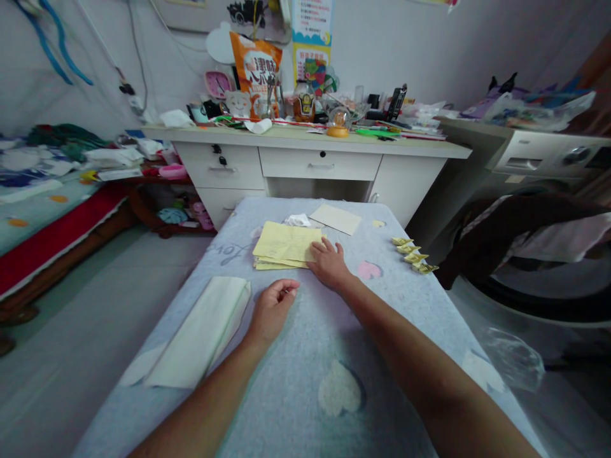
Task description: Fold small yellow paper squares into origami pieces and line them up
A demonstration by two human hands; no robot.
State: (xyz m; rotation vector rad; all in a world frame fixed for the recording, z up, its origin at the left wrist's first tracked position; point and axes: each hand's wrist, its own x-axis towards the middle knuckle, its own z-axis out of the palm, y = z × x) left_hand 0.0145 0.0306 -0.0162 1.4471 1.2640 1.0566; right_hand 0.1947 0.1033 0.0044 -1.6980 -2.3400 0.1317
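A stack of yellow paper sheets [286,244] lies on the cloth-covered table [305,356]. My right hand [328,262] rests on the stack's right edge with its fingers spread. Nearer to me, my left hand [274,306] hovers low over the cloth with its fingers curled and thumb against them; whatever they may hold is too small to make out. To its left is a folded pale paper bundle [203,331]. Several folded yellow paper pieces [414,256] sit in a row at the table's right edge. Behind the stack are a cream card [335,219] and a crumpled white tissue [297,220].
A white desk [319,162] crowded with a snack bag [258,75], a jar [304,102] and small items stands against the wall. To the right is a washing machine [539,152] with dark clothing [520,222] at its door. A bed [57,210] is at the left.
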